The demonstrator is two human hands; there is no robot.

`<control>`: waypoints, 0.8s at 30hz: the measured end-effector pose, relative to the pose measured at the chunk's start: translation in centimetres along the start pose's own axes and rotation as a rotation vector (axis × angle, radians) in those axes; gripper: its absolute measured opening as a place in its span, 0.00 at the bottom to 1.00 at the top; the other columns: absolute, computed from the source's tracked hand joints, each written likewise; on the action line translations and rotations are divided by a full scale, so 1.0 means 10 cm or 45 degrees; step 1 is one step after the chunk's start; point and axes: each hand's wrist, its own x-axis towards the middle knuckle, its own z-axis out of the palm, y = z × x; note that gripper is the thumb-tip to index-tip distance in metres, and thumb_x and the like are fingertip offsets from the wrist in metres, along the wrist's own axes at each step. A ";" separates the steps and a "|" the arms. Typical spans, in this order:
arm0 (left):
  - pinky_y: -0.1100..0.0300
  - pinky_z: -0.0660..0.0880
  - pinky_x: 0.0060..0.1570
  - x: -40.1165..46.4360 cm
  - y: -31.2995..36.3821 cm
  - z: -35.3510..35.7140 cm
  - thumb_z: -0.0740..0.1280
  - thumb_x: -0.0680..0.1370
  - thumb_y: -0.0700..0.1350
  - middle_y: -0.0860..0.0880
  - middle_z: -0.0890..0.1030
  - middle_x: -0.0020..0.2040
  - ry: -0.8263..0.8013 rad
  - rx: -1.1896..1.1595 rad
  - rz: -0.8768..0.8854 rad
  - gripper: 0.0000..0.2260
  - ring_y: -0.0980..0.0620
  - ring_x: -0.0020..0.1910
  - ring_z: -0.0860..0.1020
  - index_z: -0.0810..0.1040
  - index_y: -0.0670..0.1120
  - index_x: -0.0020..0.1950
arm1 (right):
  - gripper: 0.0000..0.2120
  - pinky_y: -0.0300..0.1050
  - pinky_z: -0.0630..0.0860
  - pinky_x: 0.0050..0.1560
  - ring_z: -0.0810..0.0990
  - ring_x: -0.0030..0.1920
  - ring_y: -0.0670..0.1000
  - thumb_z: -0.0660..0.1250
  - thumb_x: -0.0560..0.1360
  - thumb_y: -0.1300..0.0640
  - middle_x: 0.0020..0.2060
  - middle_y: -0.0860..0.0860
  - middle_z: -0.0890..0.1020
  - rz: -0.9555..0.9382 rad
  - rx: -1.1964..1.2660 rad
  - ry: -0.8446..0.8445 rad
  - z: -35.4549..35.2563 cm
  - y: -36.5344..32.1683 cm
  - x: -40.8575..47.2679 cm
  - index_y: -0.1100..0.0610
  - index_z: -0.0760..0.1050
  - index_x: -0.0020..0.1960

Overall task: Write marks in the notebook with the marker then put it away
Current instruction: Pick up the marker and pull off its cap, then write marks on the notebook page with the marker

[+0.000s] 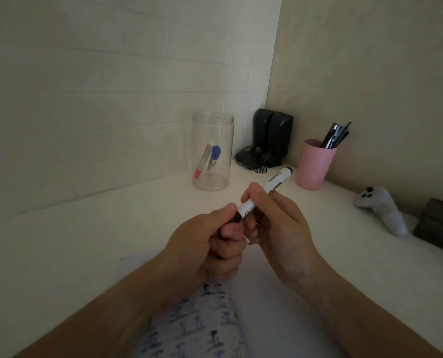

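Observation:
A white marker [272, 186] with black ends is held slantwise above the white desk, its far end pointing up and right. My right hand [280, 228] grips its barrel. My left hand [210, 244] is closed around the marker's near, black end, thumb on top; I cannot tell whether the cap is on or off. The notebook [197, 324] lies open under my forearms, with dark blue marks on its left page and a bare right page.
A clear plastic jar [211, 151] holds a red and a blue marker. Behind it are black speakers [273, 135] with cables, a pink cup [314, 164] of pens, a white game controller [383, 208] and a dark box [440, 226].

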 end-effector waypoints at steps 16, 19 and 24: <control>0.61 0.52 0.23 -0.05 0.12 -0.07 0.52 0.83 0.55 0.55 0.57 0.24 -0.027 0.068 0.036 0.21 0.55 0.21 0.53 0.64 0.51 0.30 | 0.17 0.39 0.57 0.22 0.60 0.22 0.46 0.61 0.83 0.54 0.22 0.49 0.66 -0.013 0.165 0.433 -0.03 0.05 0.14 0.58 0.74 0.37; 0.59 0.53 0.25 -0.17 0.29 -0.34 0.54 0.81 0.55 0.54 0.55 0.24 0.040 -0.163 0.277 0.20 0.53 0.21 0.52 0.63 0.50 0.30 | 0.15 0.37 0.60 0.22 0.64 0.24 0.45 0.62 0.83 0.56 0.28 0.53 0.70 0.028 0.342 0.598 -0.38 -0.02 0.19 0.58 0.75 0.39; 0.55 0.73 0.42 -0.15 0.10 -0.39 0.62 0.72 0.69 0.53 0.77 0.38 0.680 1.420 0.533 0.20 0.53 0.36 0.76 0.72 0.52 0.39 | 0.09 0.43 0.69 0.29 0.72 0.28 0.49 0.69 0.79 0.56 0.29 0.54 0.77 -0.062 0.016 0.362 -0.24 0.06 0.11 0.60 0.80 0.42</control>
